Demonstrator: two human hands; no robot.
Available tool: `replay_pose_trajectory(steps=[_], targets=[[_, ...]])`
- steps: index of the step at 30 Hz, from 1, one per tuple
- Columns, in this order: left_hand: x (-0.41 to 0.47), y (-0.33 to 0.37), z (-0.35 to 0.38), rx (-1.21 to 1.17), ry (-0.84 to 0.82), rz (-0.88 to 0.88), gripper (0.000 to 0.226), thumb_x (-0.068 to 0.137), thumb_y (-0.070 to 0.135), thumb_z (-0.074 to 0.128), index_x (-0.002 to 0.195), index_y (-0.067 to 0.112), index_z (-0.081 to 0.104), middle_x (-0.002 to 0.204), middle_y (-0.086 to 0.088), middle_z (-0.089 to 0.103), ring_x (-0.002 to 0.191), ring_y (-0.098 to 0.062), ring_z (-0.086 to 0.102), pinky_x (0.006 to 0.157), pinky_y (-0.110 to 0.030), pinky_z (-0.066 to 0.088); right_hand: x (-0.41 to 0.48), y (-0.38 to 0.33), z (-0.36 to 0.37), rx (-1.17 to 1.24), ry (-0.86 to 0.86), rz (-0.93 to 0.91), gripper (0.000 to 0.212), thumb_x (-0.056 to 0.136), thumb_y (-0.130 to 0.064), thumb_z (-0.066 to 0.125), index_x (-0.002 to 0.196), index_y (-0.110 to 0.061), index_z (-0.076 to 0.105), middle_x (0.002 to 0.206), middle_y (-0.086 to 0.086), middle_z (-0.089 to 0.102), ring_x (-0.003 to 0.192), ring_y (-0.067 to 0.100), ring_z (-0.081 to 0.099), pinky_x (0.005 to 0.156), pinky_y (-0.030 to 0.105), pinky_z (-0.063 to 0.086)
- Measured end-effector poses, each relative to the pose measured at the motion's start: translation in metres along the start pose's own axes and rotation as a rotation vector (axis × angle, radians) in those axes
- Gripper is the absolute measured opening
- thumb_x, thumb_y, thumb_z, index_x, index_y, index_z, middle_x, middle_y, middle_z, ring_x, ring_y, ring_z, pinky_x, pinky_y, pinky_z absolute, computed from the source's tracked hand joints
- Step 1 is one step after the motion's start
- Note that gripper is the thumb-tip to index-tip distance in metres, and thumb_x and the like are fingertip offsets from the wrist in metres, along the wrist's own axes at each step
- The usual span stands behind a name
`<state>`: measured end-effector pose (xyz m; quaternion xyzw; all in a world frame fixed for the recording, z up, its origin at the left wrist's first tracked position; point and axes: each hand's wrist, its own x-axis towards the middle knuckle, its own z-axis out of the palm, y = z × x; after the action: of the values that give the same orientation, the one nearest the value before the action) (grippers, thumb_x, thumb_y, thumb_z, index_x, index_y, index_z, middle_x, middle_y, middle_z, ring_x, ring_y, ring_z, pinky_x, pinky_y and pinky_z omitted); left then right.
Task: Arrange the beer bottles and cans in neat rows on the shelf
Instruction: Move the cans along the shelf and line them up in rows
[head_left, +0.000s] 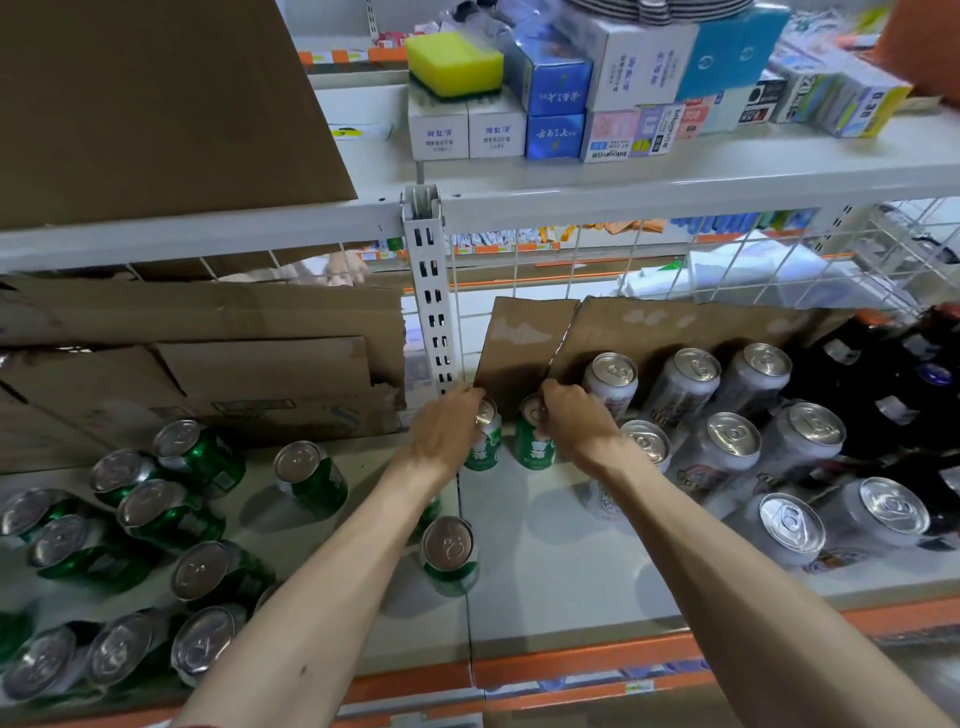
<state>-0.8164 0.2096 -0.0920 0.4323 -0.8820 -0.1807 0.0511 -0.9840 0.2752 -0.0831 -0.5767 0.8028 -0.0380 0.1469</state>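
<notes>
My left hand (447, 431) grips a green beer can (485, 447) standing at the back of the shelf (545, 561), just right of the white upright post. Beside it, my right hand (574, 423) grips a second green can (532, 447) by its top. Another green can (449, 556) stands alone nearer the front, under my left forearm. Several green cans (156, 519) stand scattered on the left part of the shelf. Tall white cans (727, 441) stand in rows to the right. Dark bottles (909, 374) fill the far right corner.
Torn cardboard sheets (623, 332) lean against the wire back panel behind the cans, and flattened boxes (208, 358) line the back left. The upper shelf (675, 176) holds small boxed goods and a yellow sponge (454, 62). An orange price rail (571, 670) edges the shelf front.
</notes>
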Motion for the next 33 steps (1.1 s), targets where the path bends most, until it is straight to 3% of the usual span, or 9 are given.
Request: replay_pose_trajectory(steps=[10,15,18,21,24,27,30,33], targets=[[0.002,0.007,0.000,0.150,-0.015,-0.030,0.040,0.090,0.005,0.065,0.130,0.008,0.056,0.127,-0.011,0.055,0.103,-0.036,0.065,0.083,-0.046,0.054,0.001,0.005,0.002,0.042,0.026,-0.072,0.036,0.089,-0.004,0.059,0.123,-0.008,0.051,0.126,0.015,0.062,0.114,0.039,0.059,0.090,0.048,0.050],[0.001,0.003,0.003,0.111,-0.012,-0.028,0.054,0.088,0.011,0.071,0.139,0.009,0.051,0.136,-0.010,0.054,0.111,-0.034,0.063,0.089,-0.045,0.054,0.002,0.003,0.003,0.027,0.019,-0.065,0.037,0.089,-0.003,0.059,0.125,-0.008,0.050,0.127,0.015,0.061,0.114,0.038,0.059,0.092,0.050,0.051],[-0.005,0.004,0.000,0.053,-0.020,-0.025,0.075,0.086,0.015,0.074,0.151,0.016,0.036,0.150,-0.006,0.045,0.122,-0.031,0.058,0.094,-0.044,0.052,-0.001,-0.001,-0.002,0.042,-0.015,-0.058,0.045,0.089,-0.006,0.061,0.131,-0.008,0.044,0.133,0.015,0.056,0.118,0.038,0.057,0.091,0.050,0.050],[-0.019,0.002,-0.015,0.028,0.045,0.016,0.080,0.085,0.014,0.075,0.151,0.028,0.032,0.153,0.008,0.037,0.124,-0.023,0.056,0.088,-0.041,0.053,-0.018,-0.014,-0.013,0.136,0.104,-0.091,0.058,0.088,-0.007,0.060,0.140,-0.009,0.034,0.142,0.015,0.043,0.124,0.038,0.049,0.088,0.051,0.049],[-0.041,-0.021,-0.028,0.042,0.127,0.049,0.061,0.088,0.021,0.073,0.140,0.030,0.042,0.145,0.012,0.045,0.117,-0.017,0.060,0.086,-0.042,0.056,-0.050,-0.032,-0.012,0.215,0.248,-0.117,0.054,0.088,-0.016,0.062,0.136,-0.012,0.038,0.131,0.014,0.049,0.117,0.036,0.050,0.080,0.048,0.050],[-0.064,-0.041,-0.037,-0.084,-0.021,-0.080,0.045,0.092,0.029,0.069,0.133,0.022,0.053,0.137,0.003,0.056,0.118,-0.018,0.058,0.095,-0.035,0.050,-0.075,-0.049,0.003,0.281,0.137,-0.144,0.043,0.094,-0.028,0.058,0.129,-0.013,0.040,0.121,0.014,0.053,0.104,0.037,0.056,0.071,0.043,0.047],[-0.077,-0.046,-0.044,-0.140,-0.140,-0.186,0.043,0.089,0.027,0.072,0.128,0.016,0.058,0.129,-0.003,0.063,0.109,-0.019,0.060,0.086,-0.027,0.046,-0.080,-0.059,0.012,0.272,0.090,-0.168,0.044,0.095,-0.032,0.058,0.129,-0.010,0.040,0.119,0.015,0.054,0.105,0.035,0.055,0.070,0.036,0.037],[-0.089,-0.046,-0.048,-0.147,-0.187,-0.169,0.051,0.085,0.027,0.076,0.131,0.013,0.057,0.129,-0.007,0.063,0.114,-0.024,0.060,0.088,-0.029,0.046,-0.081,-0.073,0.008,0.240,0.060,-0.158,0.046,0.094,-0.034,0.059,0.128,-0.007,0.043,0.120,0.017,0.056,0.106,0.035,0.057,0.078,0.039,0.046]])
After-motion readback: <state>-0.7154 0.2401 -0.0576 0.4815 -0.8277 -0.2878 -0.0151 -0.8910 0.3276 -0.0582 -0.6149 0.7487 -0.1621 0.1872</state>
